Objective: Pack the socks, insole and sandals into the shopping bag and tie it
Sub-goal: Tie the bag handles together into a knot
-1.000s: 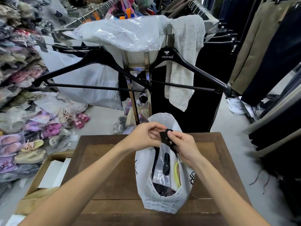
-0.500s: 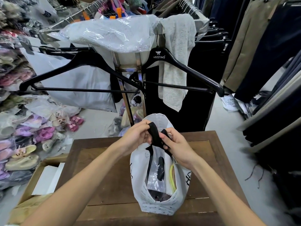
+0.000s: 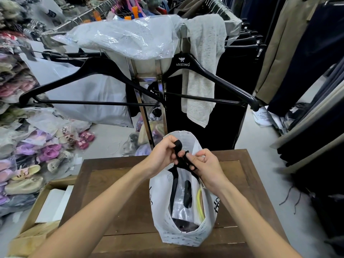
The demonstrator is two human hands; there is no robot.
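Packing looks done; tying step in hand. Shopping bag (image 3: 183, 229) upright on bench (image 3: 115, 192), contents visible inside. Left hand (image 3: 163, 155) and right hand (image 3: 206, 167) each pinched closed on black handles (image 3: 179, 146), crossed above the mouth. Next, likely: loop one through, pull snug.

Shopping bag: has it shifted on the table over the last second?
No. The shopping bag stands on the same spot of the wooden table, its base across the same board seam; only the black handles moved.
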